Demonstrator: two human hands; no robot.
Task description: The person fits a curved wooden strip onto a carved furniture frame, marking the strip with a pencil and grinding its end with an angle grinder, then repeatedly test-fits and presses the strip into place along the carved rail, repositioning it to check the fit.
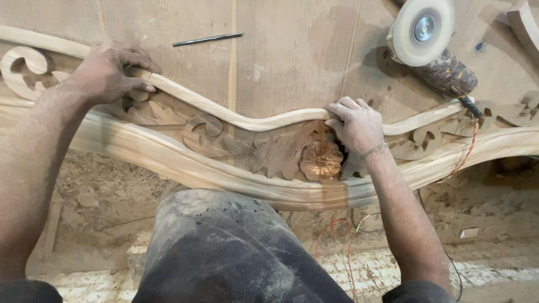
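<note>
Both hands are on the carved wooden crest piece point(224, 151), which runs left to right across the counter point(281, 50) right in front of the person. Left hand point(109, 70) is curled over the wavy top rail point(224, 112) out toward the left end, fingers wrapped around it. Right hand point(356, 126) is nearer the middle, fingers bunched tight and pressed into the carving just beside the round rosette point(321, 159); can't tell if it's pinching anything. Past the right hand lies an angle grinder point(432, 45) with a pale disc, and a thin metal rod point(208, 38) sits up top.
</note>
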